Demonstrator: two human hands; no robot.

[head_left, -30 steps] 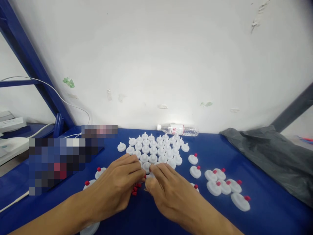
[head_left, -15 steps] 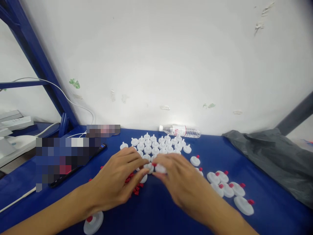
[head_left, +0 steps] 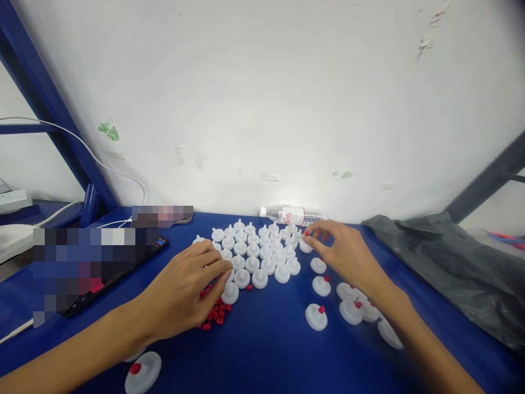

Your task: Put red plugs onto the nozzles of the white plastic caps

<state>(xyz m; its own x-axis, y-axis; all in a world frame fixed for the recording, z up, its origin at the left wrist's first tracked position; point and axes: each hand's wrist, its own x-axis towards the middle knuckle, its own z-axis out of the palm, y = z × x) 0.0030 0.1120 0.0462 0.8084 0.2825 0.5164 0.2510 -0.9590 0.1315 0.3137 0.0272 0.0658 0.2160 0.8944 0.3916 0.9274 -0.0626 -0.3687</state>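
My left hand [head_left: 192, 284] is at the left edge of a cluster of white round discs with short stems [head_left: 253, 265], its thumb and fingertips drawn together; whatever is between them is hidden. Under and beside it lies a pile of small red caps [head_left: 217, 314]. One loose red cap [head_left: 250, 288] lies right of the pile. At the cluster's back right corner, my right hand [head_left: 342, 249] pinches a white disc with a red cap on its stem [head_left: 305, 244]. More red-capped discs [head_left: 316, 317] lie below and beside the right forearm.
A clear plastic bottle [head_left: 293, 215] lies against the wall. Grey plastic sheeting [head_left: 443, 268] covers the right side of the blue table [head_left: 262, 350]. A black device [head_left: 118, 279] and cables are at left. Another red-capped disc [head_left: 143, 372] lies near the front left.
My right hand has moved from the middle, beside my left hand, to the cluster's back right. My left hand stays near the red caps. The view has shifted slightly.
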